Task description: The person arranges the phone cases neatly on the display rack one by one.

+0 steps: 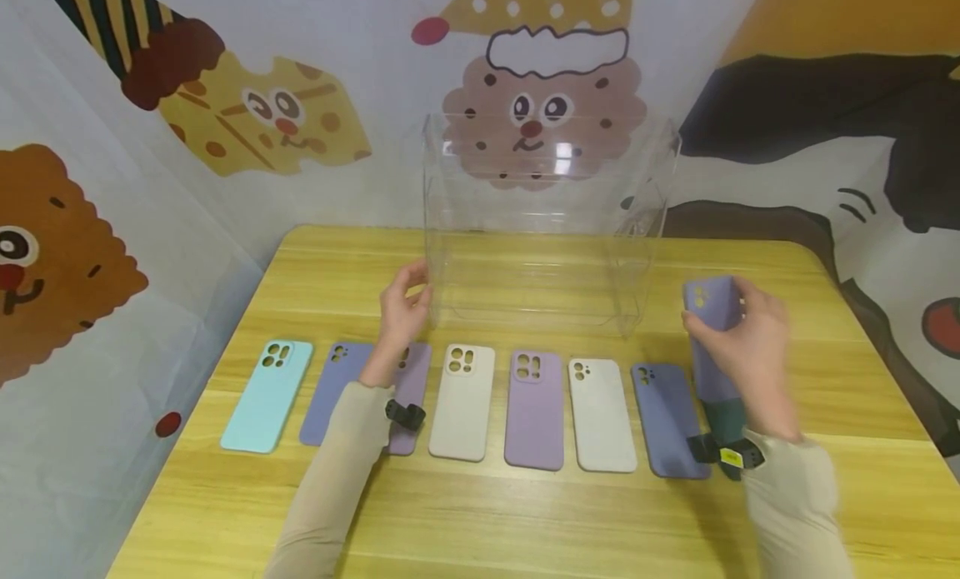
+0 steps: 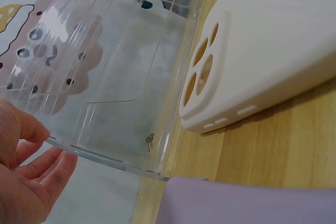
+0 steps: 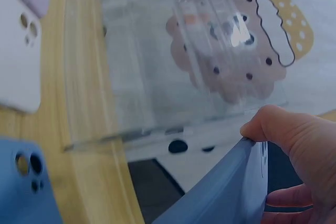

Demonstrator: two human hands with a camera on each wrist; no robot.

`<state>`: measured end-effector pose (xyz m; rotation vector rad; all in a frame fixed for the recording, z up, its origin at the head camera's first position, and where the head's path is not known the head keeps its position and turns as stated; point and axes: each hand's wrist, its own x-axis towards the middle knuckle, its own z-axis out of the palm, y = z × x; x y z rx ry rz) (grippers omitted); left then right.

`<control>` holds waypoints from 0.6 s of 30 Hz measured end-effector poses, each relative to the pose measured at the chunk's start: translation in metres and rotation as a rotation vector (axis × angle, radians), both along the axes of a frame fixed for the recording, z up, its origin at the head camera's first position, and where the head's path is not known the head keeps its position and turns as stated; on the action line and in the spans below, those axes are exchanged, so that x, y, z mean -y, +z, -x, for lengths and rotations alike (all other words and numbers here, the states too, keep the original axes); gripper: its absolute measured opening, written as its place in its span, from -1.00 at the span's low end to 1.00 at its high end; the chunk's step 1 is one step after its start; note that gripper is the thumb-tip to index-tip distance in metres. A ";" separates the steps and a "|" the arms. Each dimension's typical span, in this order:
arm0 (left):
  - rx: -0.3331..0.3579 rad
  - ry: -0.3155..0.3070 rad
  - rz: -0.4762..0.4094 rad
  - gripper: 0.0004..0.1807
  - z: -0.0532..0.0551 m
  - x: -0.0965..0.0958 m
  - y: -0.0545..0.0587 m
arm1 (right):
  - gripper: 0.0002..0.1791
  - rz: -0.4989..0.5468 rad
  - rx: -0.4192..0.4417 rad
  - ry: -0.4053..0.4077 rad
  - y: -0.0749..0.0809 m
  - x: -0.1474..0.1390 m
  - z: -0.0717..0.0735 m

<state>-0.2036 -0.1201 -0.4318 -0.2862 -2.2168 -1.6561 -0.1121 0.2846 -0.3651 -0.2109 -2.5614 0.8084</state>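
The lavender-blue phone case [image 1: 718, 308] I hold is matte and plain-backed, with a cluster of small camera cut-outs in its upper left corner. It stands raised and tilted to the right of the clear stand [image 1: 540, 221], well above flat. My right fingers [image 3: 289, 198] pinch it, the thumb on one long edge and the fingertips on the opposite one. The clear stand itself is see-through and glossy, with stepped panels and a bright window-like reflection on its upper part.

My left fingers [image 2: 60, 174] pinch the edge of the clear stand's left side, thumb and fingertips on either side of that thin edge. That arm stretches forward over the row of cases lying in front of the clear stand, partly covering a mauve case [image 1: 411, 387]; my right wrist is bent in over a dark green case [image 1: 726, 425], front right of the clear stand. Also in front of it on the wooden desk [image 1: 480, 521] lie a cream case [image 1: 462, 412], a second mauve one [image 1: 534, 421] and a white case [image 1: 602, 421].
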 end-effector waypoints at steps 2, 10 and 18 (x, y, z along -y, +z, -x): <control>-0.005 -0.004 -0.005 -0.63 0.000 0.000 -0.001 | -0.21 0.003 -0.002 0.005 0.002 0.007 0.003; -0.022 -0.020 -0.010 -0.65 -0.011 -0.003 0.018 | -0.20 0.028 -0.039 0.025 0.012 0.032 0.016; -0.036 -0.021 -0.003 -0.67 -0.017 -0.006 0.028 | -0.21 0.083 -0.089 0.090 0.023 0.060 0.029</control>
